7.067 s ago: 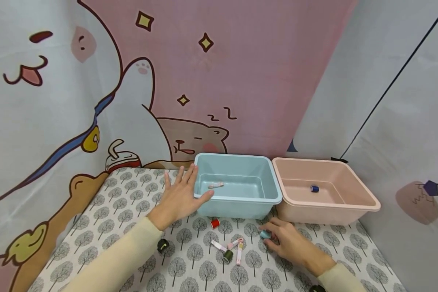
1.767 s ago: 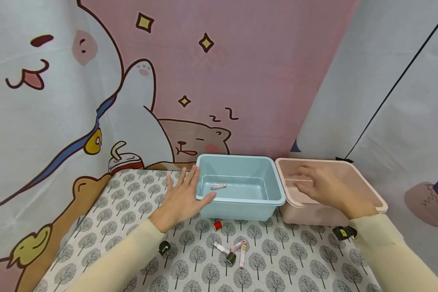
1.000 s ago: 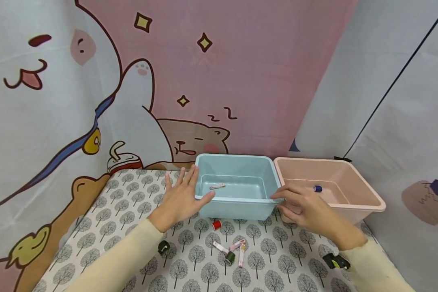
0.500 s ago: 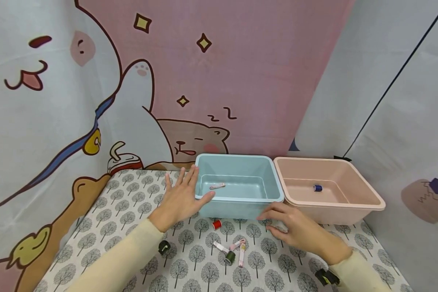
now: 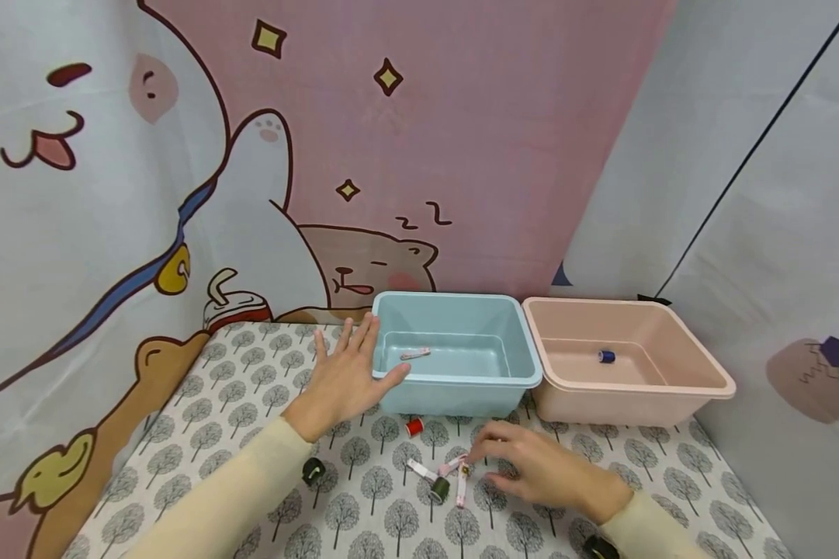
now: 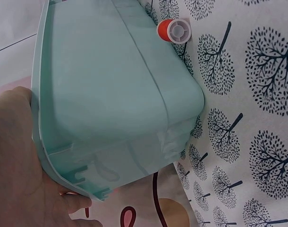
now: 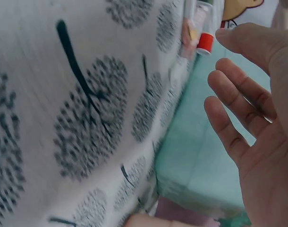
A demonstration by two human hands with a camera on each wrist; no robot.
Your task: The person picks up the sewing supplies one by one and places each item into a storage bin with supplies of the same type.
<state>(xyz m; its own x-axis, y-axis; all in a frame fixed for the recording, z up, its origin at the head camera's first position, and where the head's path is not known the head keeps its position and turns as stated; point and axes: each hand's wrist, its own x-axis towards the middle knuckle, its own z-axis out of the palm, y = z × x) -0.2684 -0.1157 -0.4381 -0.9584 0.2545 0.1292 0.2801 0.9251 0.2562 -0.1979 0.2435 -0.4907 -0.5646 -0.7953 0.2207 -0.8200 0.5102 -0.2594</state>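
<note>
My left hand (image 5: 345, 380) rests with spread fingers against the left rim of a light blue bin (image 5: 461, 397). My right hand (image 5: 541, 467) hovers over the cloth, fingers loosely bent and holding nothing, its fingertips close to a small cluster. That cluster has a white nail clipper (image 5: 421, 470), a pink one partly covered by the fingers, a patterned nail clipper (image 5: 461, 492) and a dark green thread spool (image 5: 439, 490). A red thread spool (image 5: 414, 427) lies before the bin. Inside the bin is another nail clipper (image 5: 415, 353).
To the right, a peach bin (image 5: 622, 405) stands against the blue one, with a navy thread spool (image 5: 606, 356) inside. A tree-print cloth (image 5: 251, 435) covers the table. Cartoon-printed fabric (image 5: 489, 155) hangs behind, and a pale wall panel rises at the right.
Earlier my right hand held a light blue spool, then was over the peach bin; that spool is out of sight now. The hand has come back left and down. The left hand stayed.
</note>
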